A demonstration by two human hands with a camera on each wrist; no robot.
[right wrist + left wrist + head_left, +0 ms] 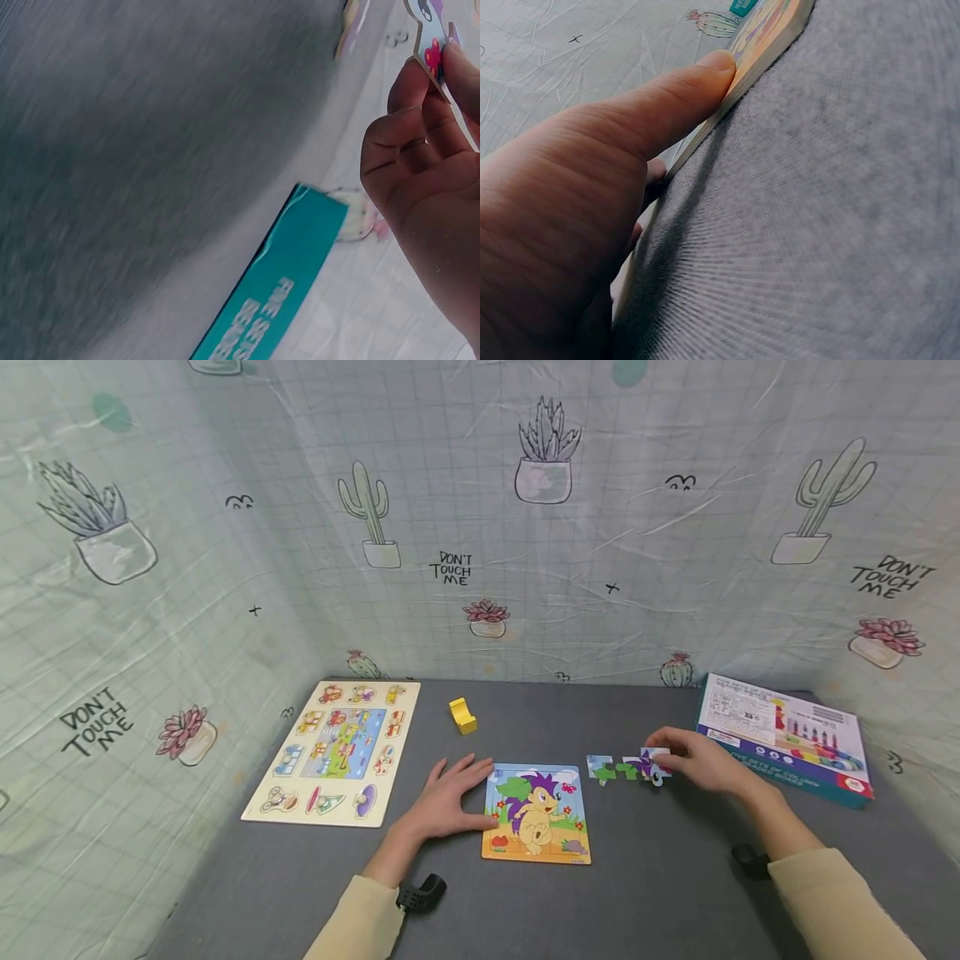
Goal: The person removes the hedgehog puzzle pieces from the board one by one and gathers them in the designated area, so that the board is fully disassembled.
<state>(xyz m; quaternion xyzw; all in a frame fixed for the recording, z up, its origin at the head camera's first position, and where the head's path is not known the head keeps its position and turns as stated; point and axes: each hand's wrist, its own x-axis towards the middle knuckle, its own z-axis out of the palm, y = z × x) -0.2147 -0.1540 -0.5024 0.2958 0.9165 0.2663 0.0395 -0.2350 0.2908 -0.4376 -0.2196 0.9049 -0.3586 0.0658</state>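
Observation:
My left hand rests beside the square hedgehog puzzle board, fingers spread, with the thumb on its left edge. That thumb also touches the board's orange rim in the left wrist view. To the right of the board, my right hand pinches a puzzle piece between thumb and fingers. In the right wrist view the held puzzle piece shows a pink shape and part of an eye. A blue-and-green puzzle piece and a green one lie just left of the right hand.
A cream board with vehicle and toy pictures lies at the left. A small yellow curved block sits behind the left hand. At the right back is a teal-edged toy box. Cactus-print cloth hangs around the grey table.

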